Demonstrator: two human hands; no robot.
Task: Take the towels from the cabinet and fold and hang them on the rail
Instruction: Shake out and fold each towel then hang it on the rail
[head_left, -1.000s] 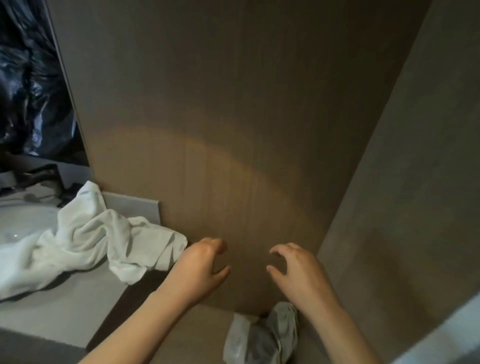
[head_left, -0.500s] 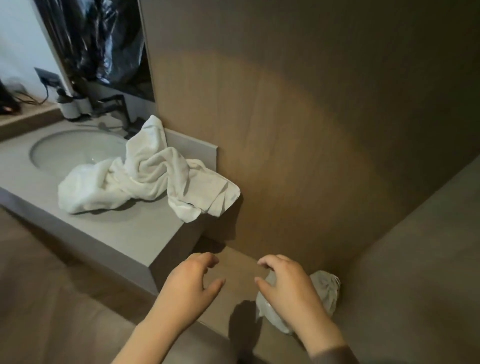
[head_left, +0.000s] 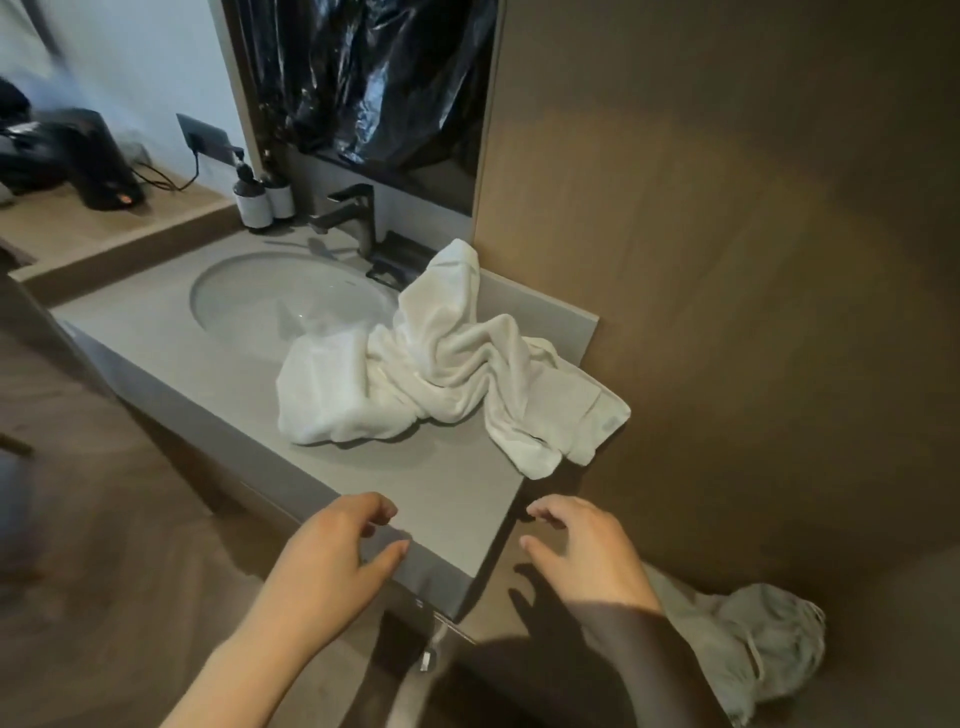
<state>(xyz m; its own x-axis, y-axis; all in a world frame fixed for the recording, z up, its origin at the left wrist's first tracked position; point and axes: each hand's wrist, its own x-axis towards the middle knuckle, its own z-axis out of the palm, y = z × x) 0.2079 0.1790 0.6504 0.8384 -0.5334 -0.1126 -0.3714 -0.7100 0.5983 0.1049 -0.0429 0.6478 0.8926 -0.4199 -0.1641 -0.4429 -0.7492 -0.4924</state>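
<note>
A crumpled white towel (head_left: 447, 374) lies on the grey vanity counter (head_left: 436, 499), between the sink and the wooden wall panel, one corner hanging over the counter's right edge. My left hand (head_left: 332, 566) hovers over the counter's near corner, fingers loosely curled, holding nothing. My right hand (head_left: 587, 556) hovers just right of that corner, fingers loosely curled and empty too. Both hands are short of the towel. A second crumpled greyish cloth (head_left: 753, 644) lies low on a ledge at the lower right, partly behind my right forearm. No rail or cabinet is in view.
A round sink (head_left: 270, 301) with a dark tap (head_left: 358, 218) sits at the counter's back. Two pump bottles (head_left: 260, 200) stand left of the tap. A black kettle (head_left: 98, 161) rests on a wooden shelf at left. Black plastic (head_left: 374, 78) covers the mirror. A wooden wall panel (head_left: 727, 260) stands right.
The view has swung left and back, bringing the whole sink counter and towel into sight. Both hands have stayed open and now hover at the counter's near corner.
</note>
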